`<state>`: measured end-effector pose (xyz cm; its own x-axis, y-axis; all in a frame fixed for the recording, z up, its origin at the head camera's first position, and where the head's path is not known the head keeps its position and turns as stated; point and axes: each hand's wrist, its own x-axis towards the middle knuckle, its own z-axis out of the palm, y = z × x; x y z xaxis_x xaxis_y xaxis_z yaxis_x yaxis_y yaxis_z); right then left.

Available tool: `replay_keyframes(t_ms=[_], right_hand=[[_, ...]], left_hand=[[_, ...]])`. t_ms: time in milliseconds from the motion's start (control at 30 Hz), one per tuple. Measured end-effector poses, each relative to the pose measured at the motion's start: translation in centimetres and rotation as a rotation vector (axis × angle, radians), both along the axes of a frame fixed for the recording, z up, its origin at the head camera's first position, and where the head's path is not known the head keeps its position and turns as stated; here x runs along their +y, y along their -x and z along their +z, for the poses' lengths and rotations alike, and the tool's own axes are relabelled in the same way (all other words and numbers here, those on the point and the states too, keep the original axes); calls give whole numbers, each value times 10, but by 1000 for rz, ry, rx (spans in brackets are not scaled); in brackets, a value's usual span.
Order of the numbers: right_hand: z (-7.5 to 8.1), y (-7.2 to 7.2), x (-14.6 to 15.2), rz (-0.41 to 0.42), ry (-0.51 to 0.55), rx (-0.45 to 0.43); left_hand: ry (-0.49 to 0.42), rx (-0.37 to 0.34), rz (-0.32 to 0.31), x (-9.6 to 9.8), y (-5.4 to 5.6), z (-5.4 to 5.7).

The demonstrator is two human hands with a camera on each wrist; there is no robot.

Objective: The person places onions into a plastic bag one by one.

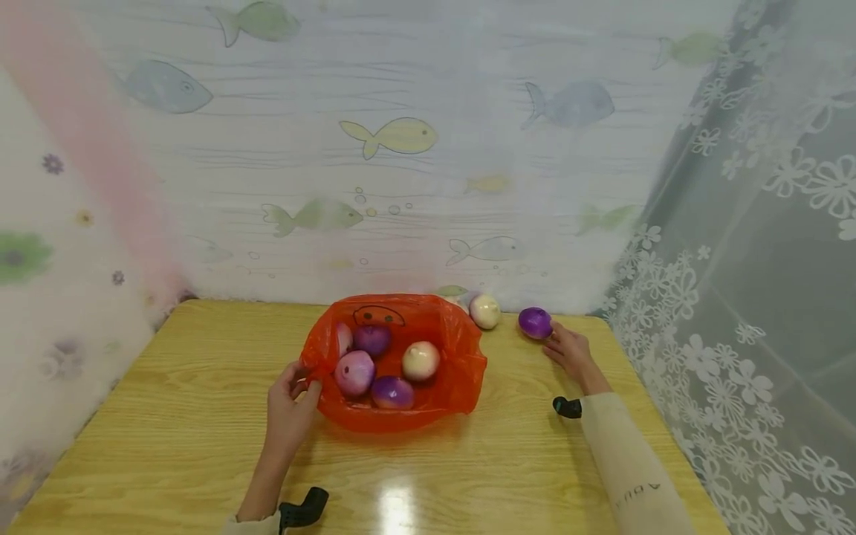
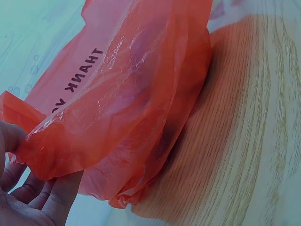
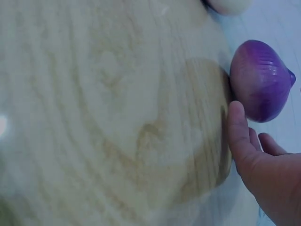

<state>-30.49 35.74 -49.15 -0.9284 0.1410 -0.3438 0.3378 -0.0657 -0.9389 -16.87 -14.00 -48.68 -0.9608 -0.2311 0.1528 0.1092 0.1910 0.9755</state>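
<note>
A red plastic bag (image 1: 401, 421) with black print stands on the table, its mouth spread open. Inside lie several onions, among them a pale onion (image 1: 420, 361) and a glossy purple onion (image 1: 393, 392). My left hand (image 1: 290, 401) pinches the bag's left rim; in the left wrist view, fingers and thumb hold the thin plastic (image 2: 108, 117). At the back right, my right hand (image 1: 571, 355) is at another purple onion (image 1: 535, 323), fingertips at its near side. From the right wrist, that onion (image 3: 261, 81) sits just beyond the thumb, not enclosed by the fingers.
A pale onion (image 1: 484, 310) sits behind the bag's right side, near the table's back edge. The wooden table (image 1: 180, 401) meets a fish-patterned wall covering (image 1: 401, 186) behind. A flower-patterned translucent sheet (image 1: 756, 357) hangs along the right. Black camera mounts are on both wrists.
</note>
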Motion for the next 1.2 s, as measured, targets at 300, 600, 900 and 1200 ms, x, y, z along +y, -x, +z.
replay_keyframes(t_ms=[300, 600, 900, 1200], right_hand=[[7, 15, -3, 57, -47, -37], [8, 21, -3, 117, -146, -36], [9, 18, -6, 146, -169, -26], [7, 13, -7, 116, -126, 31]], left_hand=[[-20, 11, -4, 2, 0, 0], [-1, -1, 9, 2, 0, 3], [5, -23, -2, 2, -1, 4], [6, -30, -9, 1, -1, 4]])
